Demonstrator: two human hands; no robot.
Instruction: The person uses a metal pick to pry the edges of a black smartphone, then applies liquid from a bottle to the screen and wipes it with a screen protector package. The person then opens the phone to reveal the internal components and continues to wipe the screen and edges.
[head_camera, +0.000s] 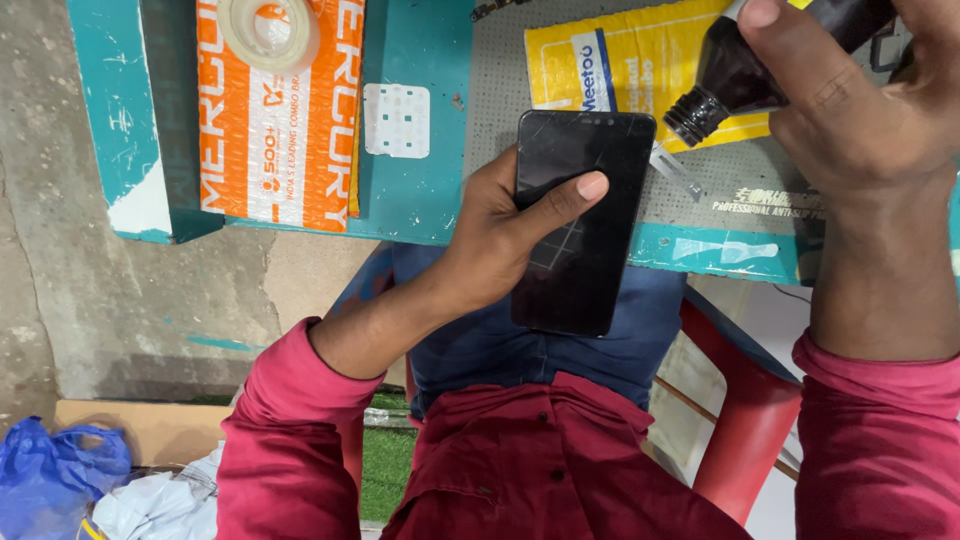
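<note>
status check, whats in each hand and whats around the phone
Left hand grips black phone, thumb across its dark screen. Right hand holds dark bottle, capped end tilted toward the phone. Tweezers lie beside it on the mat.

Your left hand (500, 245) grips a smartphone (580, 220) whose glass face is glossy black, with fine scratches catching light near its top. At two o'clock from it, your right hand (860, 110) holds a dark bottle (735, 75) of shiny plastic, its ribbed neck smooth and reflective. The table (420, 190) is painted wood, teal, matt and chipped. At ten o'clock lies an orange packet (275, 140) of slick printed plastic, with a roll of clear tape (268, 30) glossy on top. The grey mat (740, 185) looks matt and finely dotted. Your sleeves are red woven cloth.
</note>
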